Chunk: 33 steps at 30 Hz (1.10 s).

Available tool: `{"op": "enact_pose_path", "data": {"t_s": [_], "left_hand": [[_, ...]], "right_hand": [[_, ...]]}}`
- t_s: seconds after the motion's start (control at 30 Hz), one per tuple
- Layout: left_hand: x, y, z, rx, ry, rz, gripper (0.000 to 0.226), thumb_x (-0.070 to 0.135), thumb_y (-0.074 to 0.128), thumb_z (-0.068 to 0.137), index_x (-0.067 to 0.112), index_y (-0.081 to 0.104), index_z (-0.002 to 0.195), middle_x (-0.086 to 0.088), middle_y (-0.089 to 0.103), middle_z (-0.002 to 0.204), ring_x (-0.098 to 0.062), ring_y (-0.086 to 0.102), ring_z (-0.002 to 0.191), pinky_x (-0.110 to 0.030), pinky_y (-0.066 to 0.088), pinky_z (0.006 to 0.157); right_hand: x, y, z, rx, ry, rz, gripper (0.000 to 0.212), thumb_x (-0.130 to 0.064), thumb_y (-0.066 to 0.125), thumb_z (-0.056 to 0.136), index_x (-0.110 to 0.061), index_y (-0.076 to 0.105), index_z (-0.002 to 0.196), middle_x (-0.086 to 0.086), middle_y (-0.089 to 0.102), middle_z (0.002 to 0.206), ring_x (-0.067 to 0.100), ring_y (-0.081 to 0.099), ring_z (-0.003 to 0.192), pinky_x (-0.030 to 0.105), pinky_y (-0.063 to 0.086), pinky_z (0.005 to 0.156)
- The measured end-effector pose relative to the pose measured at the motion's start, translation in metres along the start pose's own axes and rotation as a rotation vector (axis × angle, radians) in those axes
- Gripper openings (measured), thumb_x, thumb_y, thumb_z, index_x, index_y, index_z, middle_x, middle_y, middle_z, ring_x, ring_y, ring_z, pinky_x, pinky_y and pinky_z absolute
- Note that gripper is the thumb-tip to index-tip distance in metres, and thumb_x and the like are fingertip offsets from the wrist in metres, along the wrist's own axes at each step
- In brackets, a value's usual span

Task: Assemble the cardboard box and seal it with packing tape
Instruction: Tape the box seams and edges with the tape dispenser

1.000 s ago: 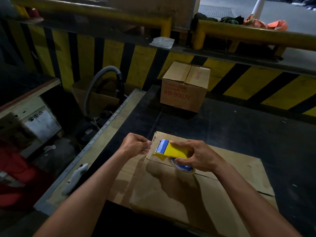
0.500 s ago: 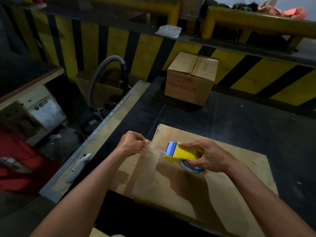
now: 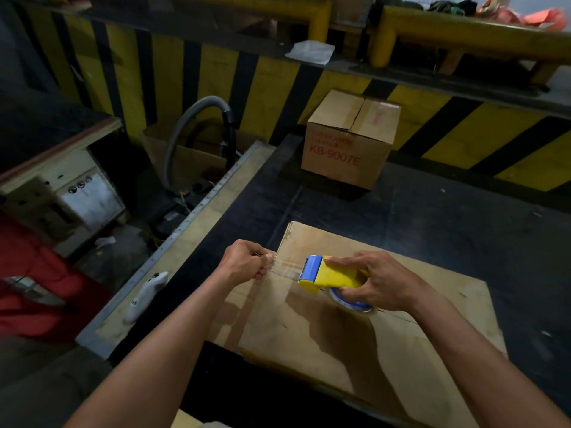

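- The flat brown cardboard box (image 3: pixel 355 319) lies on the dark bench (image 3: pixel 448 230), lower centre of the frame.
- Your left hand (image 3: pixel 245 262) pinches the free end of the clear packing tape (image 3: pixel 285 268) at the box's left edge; hold it taut.
- Your right hand (image 3: pixel 378 285) is wrapped around the yellow-and-blue tape dispenser (image 3: pixel 327 273); draw it rightward along the seam, pressing low and straight.

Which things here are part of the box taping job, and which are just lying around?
In use:
cardboard box being sealed
tape dispenser in the right hand
clear tape strip pinched by the left hand

Lying about:
printed carton at the back
grey hose
white handled tool on the table edge
white wrapper on the ledge
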<state>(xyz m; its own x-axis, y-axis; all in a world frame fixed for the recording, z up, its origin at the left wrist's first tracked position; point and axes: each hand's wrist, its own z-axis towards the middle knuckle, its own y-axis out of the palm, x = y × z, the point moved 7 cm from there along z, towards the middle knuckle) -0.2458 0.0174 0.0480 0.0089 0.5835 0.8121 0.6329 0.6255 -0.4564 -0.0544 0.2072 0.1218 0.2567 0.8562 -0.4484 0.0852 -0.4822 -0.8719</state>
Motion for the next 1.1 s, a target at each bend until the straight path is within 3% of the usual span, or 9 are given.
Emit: {"op": "enact_pose_path", "data": {"t_s": [0.2,0.33,0.7,1.1], "left_hand": [[0.002,-0.002,0.000,0.020,0.027,0.039,0.012,0.021,0.072,0.095,0.013,0.076,0.087,-0.007,0.076,0.077,-0.016,0.074,0.073,-0.025,0.062,0.064],[0.006,-0.002,-0.002,0.016,0.056,0.076,0.016,0.020,0.071,0.096,0.011,0.077,0.084,-0.007,0.075,0.075,-0.018,0.074,0.072,-0.028,0.064,0.065],[0.005,-0.004,-0.006,0.042,0.062,0.133,0.018,0.022,0.073,0.094,0.015,0.076,0.078,-0.006,0.075,0.076,-0.019,0.074,0.074,-0.031,0.065,0.067],[-0.005,0.000,-0.003,0.032,0.027,0.068,0.020,0.018,0.073,0.094,0.010,0.075,0.076,-0.014,0.075,0.079,-0.025,0.075,0.077,-0.037,0.066,0.068]], "right_hand": [[0.000,0.002,-0.001,-0.010,0.006,0.003,0.066,-0.058,0.068,0.082,-0.048,0.043,0.143,-0.015,0.050,0.112,0.013,0.051,0.096,0.030,0.052,0.079],[0.000,0.002,-0.004,-0.003,-0.002,0.004,0.066,-0.058,0.068,0.082,-0.048,0.043,0.143,-0.023,0.045,0.099,0.009,0.049,0.088,0.022,0.043,0.070],[-0.001,0.004,-0.007,-0.020,0.012,0.032,0.065,-0.056,0.069,0.082,-0.049,0.044,0.142,-0.017,0.050,0.110,0.013,0.051,0.094,0.033,0.054,0.082],[0.000,0.004,0.000,-0.037,0.010,0.039,0.063,-0.050,0.070,0.084,-0.049,0.044,0.141,-0.019,0.046,0.114,0.013,0.050,0.100,0.029,0.050,0.082]]}}
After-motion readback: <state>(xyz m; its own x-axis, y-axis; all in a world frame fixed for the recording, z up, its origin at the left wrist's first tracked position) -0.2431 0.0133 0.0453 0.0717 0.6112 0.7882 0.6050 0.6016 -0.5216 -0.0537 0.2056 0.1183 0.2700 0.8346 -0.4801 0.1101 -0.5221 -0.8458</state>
